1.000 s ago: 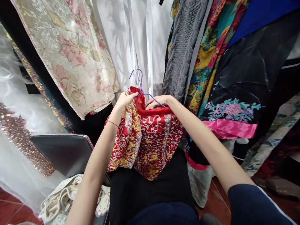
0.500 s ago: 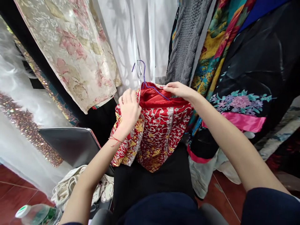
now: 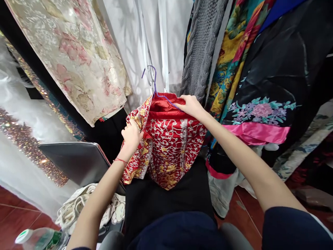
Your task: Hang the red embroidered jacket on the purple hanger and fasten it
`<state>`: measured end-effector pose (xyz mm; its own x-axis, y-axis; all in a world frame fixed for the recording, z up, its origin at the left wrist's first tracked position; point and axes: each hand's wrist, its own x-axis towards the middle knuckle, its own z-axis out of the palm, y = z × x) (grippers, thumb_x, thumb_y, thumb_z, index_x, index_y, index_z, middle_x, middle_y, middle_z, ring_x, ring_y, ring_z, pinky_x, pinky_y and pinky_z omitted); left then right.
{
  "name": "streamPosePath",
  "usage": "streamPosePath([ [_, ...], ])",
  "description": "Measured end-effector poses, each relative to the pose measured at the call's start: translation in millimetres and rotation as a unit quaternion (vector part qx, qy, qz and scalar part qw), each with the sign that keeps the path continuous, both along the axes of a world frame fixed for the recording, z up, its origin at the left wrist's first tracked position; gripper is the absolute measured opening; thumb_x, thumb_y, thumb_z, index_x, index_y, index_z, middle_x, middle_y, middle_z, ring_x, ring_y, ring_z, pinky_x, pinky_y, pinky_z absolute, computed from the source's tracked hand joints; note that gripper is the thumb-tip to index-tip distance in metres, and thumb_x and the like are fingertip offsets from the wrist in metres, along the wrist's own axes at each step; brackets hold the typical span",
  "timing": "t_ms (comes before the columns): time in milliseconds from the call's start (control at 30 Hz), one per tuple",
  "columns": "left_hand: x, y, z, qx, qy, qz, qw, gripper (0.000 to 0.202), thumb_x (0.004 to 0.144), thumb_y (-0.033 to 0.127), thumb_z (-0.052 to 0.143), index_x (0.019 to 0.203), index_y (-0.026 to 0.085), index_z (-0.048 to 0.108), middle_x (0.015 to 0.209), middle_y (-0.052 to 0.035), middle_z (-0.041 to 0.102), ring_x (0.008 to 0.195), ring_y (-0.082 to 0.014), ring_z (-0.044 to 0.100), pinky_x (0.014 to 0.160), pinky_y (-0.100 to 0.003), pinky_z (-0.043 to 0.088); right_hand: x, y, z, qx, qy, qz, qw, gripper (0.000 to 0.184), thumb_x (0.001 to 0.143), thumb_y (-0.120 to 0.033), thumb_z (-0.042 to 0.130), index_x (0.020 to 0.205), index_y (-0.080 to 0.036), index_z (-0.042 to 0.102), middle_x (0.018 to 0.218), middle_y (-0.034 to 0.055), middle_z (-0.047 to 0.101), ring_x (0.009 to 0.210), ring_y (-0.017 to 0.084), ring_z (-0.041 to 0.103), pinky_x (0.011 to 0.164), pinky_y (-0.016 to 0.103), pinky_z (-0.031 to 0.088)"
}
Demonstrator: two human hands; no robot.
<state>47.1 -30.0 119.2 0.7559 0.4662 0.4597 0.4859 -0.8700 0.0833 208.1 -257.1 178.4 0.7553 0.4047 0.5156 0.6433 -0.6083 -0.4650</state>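
Note:
A red garment (image 3: 169,146) with silver and gold embroidery hangs in front of me over a purple wire hanger (image 3: 154,83), whose hook sticks up above the red lining. My left hand (image 3: 132,136) is closed on the garment's left edge, below the collar. My right hand (image 3: 191,105) grips the top right of the garment where the hanger arm runs under the cloth. A red string circles my left wrist.
Hanging clothes crowd the right: a grey knit (image 3: 201,52), a floral print (image 3: 234,52), a black robe with pink trim (image 3: 262,111). Pale floral fabric (image 3: 75,59) and white tulle hang left. A grey chair back (image 3: 73,163), a cream bag (image 3: 78,208) and a bottle (image 3: 36,239) sit lower left.
My left hand slid from the collar down the garment's left edge and gripped it. My right hand stayed at the top right, and the garment now hangs more spread out.

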Motion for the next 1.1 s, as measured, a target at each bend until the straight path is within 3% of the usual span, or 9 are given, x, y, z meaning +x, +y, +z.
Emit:
streamPosePath([
  [200, 4.7, 80.7, 62.0, 0.005, -0.031, 0.054, 0.998, 0.035, 0.082, 0.027, 0.058, 0.112, 0.01, 0.063, 0.108, -0.029, 0.066, 0.107, -0.0454, 0.062, 0.091, -0.058, 0.041, -0.3, -6.3, 12.3, -0.022, 0.082, 0.079, 0.993, 0.034, 0.082, -0.041, 0.069, 0.059, -0.02, 0.057, 0.054, -0.0031, 0.042, 0.061, 0.014, 0.044, 0.064, 0.03, 0.037],
  [367, 9.2, 114.5, 100.6, 0.149, -0.079, -0.025, 0.985, 0.04, 0.086, 0.039, 0.054, 0.118, 0.016, 0.062, 0.121, -0.0206, 0.064, 0.116, -0.0377, 0.056, 0.098, -0.048, 0.039, 10.8, -19.5, 17.5, 0.034, 0.103, 0.109, 0.988, 0.034, 0.078, -0.046, 0.073, 0.063, -0.019, 0.057, 0.055, -0.0045, 0.041, 0.056, 0.011, 0.035, 0.058, 0.03, 0.029],
  [500, 13.4, 126.3, 91.1, 0.094, 0.051, -0.057, 0.993, 0.048, 0.082, 0.063, 0.057, 0.101, 0.021, 0.069, 0.095, -0.0132, 0.071, 0.095, -0.0323, 0.063, 0.081, -0.037, 0.044, 16.5, -24.9, 9.5, 0.159, 0.003, 0.064, 0.985, 0.036, 0.079, -0.048, 0.071, 0.064, -0.019, 0.057, 0.059, -0.0021, 0.045, 0.061, 0.013, 0.038, 0.061, 0.031, 0.03],
  [600, 9.7, 138.6, 84.3, 0.002, 0.044, -0.106, 0.993, 0.051, 0.075, 0.07, 0.06, 0.075, 0.019, 0.066, 0.066, -0.0058, 0.06, 0.068, -0.0217, 0.055, 0.062, -0.027, 0.037, 18.4, -26.0, 1.5, 0.135, 0.034, 0.109, 0.984, 0.042, 0.075, -0.058, 0.069, 0.064, -0.02, 0.056, 0.06, -0.002, 0.045, 0.062, 0.013, 0.038, 0.06, 0.03, 0.029],
  [700, 2.4, 148.8, 93.5, -0.118, 0.007, -0.175, 0.977, 0.054, 0.078, 0.067, 0.052, 0.054, 0.018, 0.05, 0.051, -0.0003, 0.04, 0.053, -0.0127, 0.037, 0.053, -0.025, 0.028, 22.4, -29.0, -4.0, 0.074, 0.154, 0.168, 0.971, 0.052, 0.066, -0.07, 0.07, 0.063, -0.02, 0.056, 0.059, -0.0029, 0.045, 0.06, 0.012, 0.037, 0.058, 0.028, 0.027],
  [800, -2.4, 148.7, 111.3, -0.153, -0.03, -0.202, 0.967, 0.057, 0.083, 0.064, 0.043, 0.048, 0.02, 0.037, 0.049, 0.0006, 0.029, 0.05, -0.0101, 0.028, 0.051, -0.025, 0.022, 29.3, -30.9, -8.1, 0.138, 0.155, 0.159, 0.965, 0.054, 0.062, -0.072, 0.073, 0.064, -0.021, 0.056, 0.06, -0.0026, 0.047, 0.06, 0.012, 0.038, 0.057, 0.028, 0.029],
  [933, 2.2, 132.8, 114.6, -0.076, -0.022, -0.165, 0.983, 0.052, 0.079, 0.066, 0.058, 0.059, 0.018, 0.051, 0.056, -0.0012, 0.046, 0.06, -0.0157, 0.048, 0.059, -0.026, 0.032, 37.1, -27.3, -14.4, 0.242, 0.112, 0.118, 0.956, 0.048, 0.067, -0.065, 0.073, 0.065, -0.021, 0.055, 0.059, -0.0026, 0.046, 0.059, 0.013, 0.039, 0.056, 0.028, 0.028],
  [1033, 9.3, 114.4, 90.0, 0.06, -0.053, -0.092, 0.993, 0.043, 0.079, 0.059, 0.064, 0.089, 0.017, 0.065, 0.089, -0.0111, 0.069, 0.092, -0.0279, 0.061, 0.084, -0.036, 0.043, 35.4, -24.2, -18.2, 0.211, 0.035, 0.075, 0.974, 0.043, 0.074, -0.057, 0.07, 0.06, -0.021, 0.052, 0.056, -0.0034, 0.041, 0.059, 0.013, 0.036, 0.058, 0.029, 0.028],
  [1100, 11.9, 100.1, 66.0, 0.115, -0.111, -0.08, 0.984, 0.042, 0.09, 0.049, 0.053, 0.109, 0.014, 0.063, 0.11, -0.0182, 0.068, 0.106, -0.0315, 0.06, 0.094, -0.043, 0.041, 30.8, -23.5, -19.2, 0.193, -0.024, 0.051, 0.98, 0.039, 0.079, -0.051, 0.066, 0.06, -0.021, 0.051, 0.055, -0.0034, 0.04, 0.06, 0.013, 0.035, 0.062, 0.03, 0.03],
])
